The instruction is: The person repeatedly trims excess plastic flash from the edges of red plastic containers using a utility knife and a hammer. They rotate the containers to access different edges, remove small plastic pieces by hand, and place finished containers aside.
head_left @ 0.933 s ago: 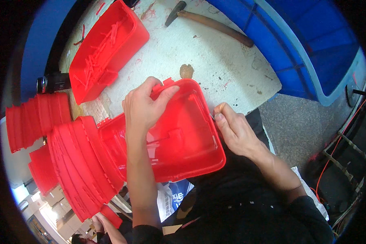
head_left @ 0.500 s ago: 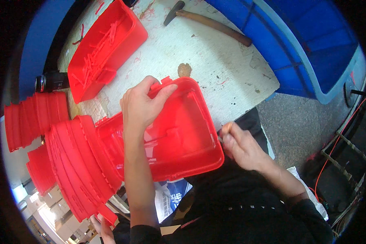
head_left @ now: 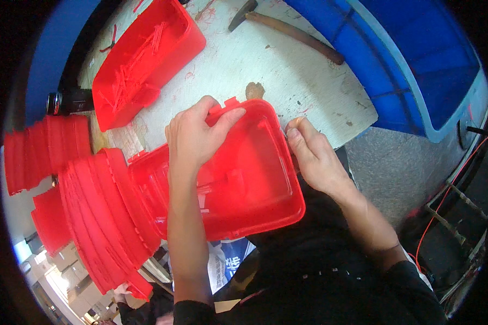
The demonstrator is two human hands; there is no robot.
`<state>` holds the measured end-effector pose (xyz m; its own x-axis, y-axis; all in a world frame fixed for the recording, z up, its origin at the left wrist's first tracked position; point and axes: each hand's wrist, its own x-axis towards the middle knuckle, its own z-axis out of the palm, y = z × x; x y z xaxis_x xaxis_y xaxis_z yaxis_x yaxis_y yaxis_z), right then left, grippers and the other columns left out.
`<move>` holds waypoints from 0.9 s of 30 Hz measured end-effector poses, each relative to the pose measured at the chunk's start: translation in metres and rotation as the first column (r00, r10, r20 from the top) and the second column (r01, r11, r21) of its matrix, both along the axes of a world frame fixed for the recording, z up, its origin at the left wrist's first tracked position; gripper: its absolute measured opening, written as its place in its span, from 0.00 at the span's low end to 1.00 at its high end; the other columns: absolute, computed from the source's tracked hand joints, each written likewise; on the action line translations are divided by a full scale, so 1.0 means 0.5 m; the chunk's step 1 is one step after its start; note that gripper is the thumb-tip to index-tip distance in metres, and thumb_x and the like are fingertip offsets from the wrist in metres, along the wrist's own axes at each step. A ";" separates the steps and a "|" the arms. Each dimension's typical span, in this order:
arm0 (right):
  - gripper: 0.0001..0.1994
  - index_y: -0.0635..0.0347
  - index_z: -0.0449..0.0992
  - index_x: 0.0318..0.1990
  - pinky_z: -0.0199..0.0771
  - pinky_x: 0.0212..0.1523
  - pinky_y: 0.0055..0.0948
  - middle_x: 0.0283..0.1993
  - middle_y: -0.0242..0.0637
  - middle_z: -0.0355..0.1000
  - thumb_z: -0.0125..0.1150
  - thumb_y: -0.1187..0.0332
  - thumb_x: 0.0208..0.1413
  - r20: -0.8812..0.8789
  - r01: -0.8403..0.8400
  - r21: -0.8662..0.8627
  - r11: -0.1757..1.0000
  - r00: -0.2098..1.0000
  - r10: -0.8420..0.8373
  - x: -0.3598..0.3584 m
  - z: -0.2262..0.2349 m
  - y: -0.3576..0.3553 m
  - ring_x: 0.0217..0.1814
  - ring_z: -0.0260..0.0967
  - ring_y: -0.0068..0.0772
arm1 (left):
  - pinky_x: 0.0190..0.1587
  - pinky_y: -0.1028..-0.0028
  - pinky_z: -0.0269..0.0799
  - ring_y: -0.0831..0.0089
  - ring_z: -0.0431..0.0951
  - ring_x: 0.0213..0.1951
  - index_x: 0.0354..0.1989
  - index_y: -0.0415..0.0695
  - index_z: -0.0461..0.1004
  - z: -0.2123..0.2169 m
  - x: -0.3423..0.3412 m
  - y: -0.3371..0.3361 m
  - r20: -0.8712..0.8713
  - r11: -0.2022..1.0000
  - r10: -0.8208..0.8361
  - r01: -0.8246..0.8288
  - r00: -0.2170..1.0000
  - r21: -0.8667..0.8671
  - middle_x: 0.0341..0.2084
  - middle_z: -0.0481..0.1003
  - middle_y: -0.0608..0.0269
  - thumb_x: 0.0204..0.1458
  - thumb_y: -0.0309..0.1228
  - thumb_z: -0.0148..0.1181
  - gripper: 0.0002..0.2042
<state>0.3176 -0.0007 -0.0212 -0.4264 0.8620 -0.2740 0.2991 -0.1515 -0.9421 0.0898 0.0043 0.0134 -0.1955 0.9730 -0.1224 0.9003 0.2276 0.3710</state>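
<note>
A red plastic box (head_left: 244, 179), shallow with rounded corners, is tilted in front of me with its hollow side up. My left hand (head_left: 198, 132) grips its far rim, thumb over the edge beside a small tab. At the box's right rim is my right hand (head_left: 312, 154), its fingers closed in a pinch. Whatever it may hold is hidden behind the thumb and fingers. Left of the box, a stack of similar red plastic parts (head_left: 100, 222) leans against its end.
A red bin (head_left: 173, 59) with thin red strips lies on the pale worktable (head_left: 222, 70). Behind are a hammer (head_left: 293, 35) and a large blue tub (head_left: 379, 59). More red stacks (head_left: 49, 151) stand left, near a black cylinder (head_left: 65, 102). Another person's hand (head_left: 121, 292) touches the stack.
My right hand has moved up along the box's right rim, from near its lower corner toward the far corner. My left hand keeps its grip on the far rim.
</note>
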 end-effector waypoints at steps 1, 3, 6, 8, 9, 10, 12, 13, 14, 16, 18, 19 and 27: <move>0.14 0.68 0.66 0.44 0.71 0.38 0.48 0.28 0.59 0.72 0.41 0.63 0.71 -0.020 0.005 0.000 1.000 1.000 -0.005 -0.001 -0.003 0.000 0.37 0.75 0.62 | 0.31 0.64 0.73 0.58 0.81 0.26 0.31 0.45 0.79 0.001 0.000 0.001 -0.011 1.000 0.000 0.000 1.000 -0.007 0.22 0.80 0.54 0.50 0.57 0.66 0.24; 0.13 0.67 0.66 0.44 0.71 0.37 0.48 0.27 0.58 0.71 0.42 0.64 0.71 0.010 -0.017 0.030 0.999 1.000 0.017 -0.001 -0.008 -0.002 0.36 0.75 0.62 | 0.31 0.64 0.73 0.59 0.81 0.26 0.31 0.44 0.79 0.002 -0.001 0.002 -0.043 1.000 -0.003 0.001 0.999 -0.026 0.22 0.80 0.54 0.50 0.57 0.65 0.24; 0.12 0.67 0.65 0.43 0.70 0.36 0.48 0.27 0.58 0.70 0.42 0.64 0.71 0.015 -0.043 0.029 0.999 0.999 0.042 0.006 -0.011 -0.011 0.35 0.74 0.62 | 0.31 0.63 0.73 0.58 0.81 0.27 0.31 0.44 0.79 0.003 0.000 0.003 -0.018 0.999 0.010 -0.011 1.000 -0.031 0.22 0.80 0.54 0.50 0.58 0.65 0.25; 0.12 0.67 0.65 0.43 0.70 0.35 0.48 0.27 0.57 0.70 0.42 0.65 0.71 0.005 -0.059 0.038 0.998 0.998 0.059 0.013 -0.013 -0.022 0.34 0.73 0.63 | 0.31 0.62 0.73 0.57 0.81 0.27 0.31 0.45 0.79 0.002 0.001 0.003 0.000 0.999 0.022 -0.022 1.000 -0.024 0.22 0.80 0.54 0.49 0.58 0.65 0.24; 0.12 0.67 0.65 0.43 0.70 0.35 0.48 0.27 0.57 0.69 0.41 0.65 0.70 -0.002 -0.067 0.055 0.996 0.998 0.067 0.018 -0.014 -0.028 0.34 0.73 0.63 | 0.31 0.62 0.73 0.57 0.81 0.27 0.31 0.45 0.79 0.002 0.001 0.003 0.010 0.999 0.028 -0.028 1.000 -0.022 0.22 0.80 0.54 0.49 0.58 0.66 0.24; 0.11 0.67 0.64 0.43 0.70 0.34 0.48 0.26 0.57 0.69 0.41 0.65 0.70 -0.008 -0.073 0.073 0.995 0.997 0.074 0.022 -0.016 -0.035 0.33 0.73 0.63 | 0.31 0.63 0.72 0.60 0.79 0.25 0.32 0.44 0.79 0.001 0.001 0.002 0.000 0.999 0.032 -0.032 0.999 -0.023 0.21 0.79 0.55 0.49 0.56 0.66 0.23; 0.10 0.67 0.64 0.44 0.70 0.33 0.48 0.26 0.57 0.69 0.42 0.66 0.70 0.006 -0.105 0.053 0.993 0.994 0.105 0.034 -0.019 -0.053 0.32 0.73 0.63 | 0.30 0.66 0.70 0.65 0.76 0.22 0.33 0.42 0.79 0.001 0.002 0.002 -0.016 0.999 0.034 -0.035 0.999 -0.014 0.19 0.77 0.57 0.50 0.52 0.68 0.22; 0.10 0.67 0.64 0.44 0.70 0.33 0.47 0.26 0.57 0.69 0.42 0.67 0.70 -0.027 -0.111 0.086 0.990 0.993 0.114 0.044 -0.018 -0.063 0.31 0.73 0.63 | 0.30 0.66 0.70 0.66 0.76 0.22 0.33 0.42 0.79 0.001 0.002 0.001 -0.007 0.999 0.036 -0.036 0.999 -0.016 0.19 0.77 0.57 0.50 0.52 0.68 0.22; 0.08 0.67 0.63 0.45 0.71 0.31 0.47 0.25 0.56 0.69 0.44 0.69 0.69 -0.003 -0.109 0.131 0.985 0.994 0.111 0.048 -0.019 -0.074 0.30 0.73 0.62 | 0.30 0.66 0.70 0.66 0.76 0.22 0.32 0.42 0.79 0.001 0.002 0.001 -0.005 0.999 0.036 -0.036 0.999 -0.010 0.19 0.77 0.57 0.50 0.52 0.69 0.22; 0.08 0.66 0.63 0.45 0.71 0.30 0.46 0.25 0.55 0.69 0.44 0.69 0.68 0.006 -0.177 0.068 0.982 0.984 0.177 0.078 -0.006 -0.100 0.29 0.74 0.60 | 0.30 0.67 0.70 0.66 0.76 0.22 0.32 0.42 0.79 0.002 0.001 0.001 0.009 0.999 0.032 -0.032 0.999 -0.001 0.19 0.77 0.57 0.50 0.51 0.69 0.21; 0.08 0.65 0.64 0.45 0.72 0.29 0.44 0.24 0.52 0.69 0.45 0.69 0.68 0.071 -0.278 -0.070 0.958 0.956 0.283 0.114 0.018 -0.120 0.27 0.75 0.56 | 0.30 0.67 0.70 0.66 0.76 0.22 0.32 0.42 0.79 0.003 0.000 0.001 0.032 1.000 0.025 -0.025 0.999 0.007 0.19 0.77 0.57 0.50 0.51 0.69 0.21; 0.08 0.64 0.65 0.45 0.72 0.28 0.42 0.23 0.49 0.69 0.46 0.68 0.68 0.089 -0.377 -0.028 0.926 0.922 0.378 0.130 0.031 -0.124 0.26 0.75 0.53 | 0.30 0.67 0.70 0.67 0.76 0.23 0.32 0.42 0.79 0.004 -0.001 0.001 0.026 1.000 0.024 -0.024 0.999 0.000 0.19 0.77 0.57 0.50 0.51 0.69 0.21; 0.16 0.63 0.68 0.40 0.73 0.23 0.41 0.21 0.45 0.73 0.66 0.61 0.56 0.334 -0.236 0.407 0.882 0.938 0.097 0.051 0.046 -0.058 0.22 0.75 0.47 | 0.33 0.65 0.72 0.62 0.80 0.28 0.33 0.44 0.80 0.003 -0.012 -0.001 0.003 1.000 -0.011 0.011 1.000 -0.006 0.23 0.80 0.55 0.49 0.53 0.69 0.22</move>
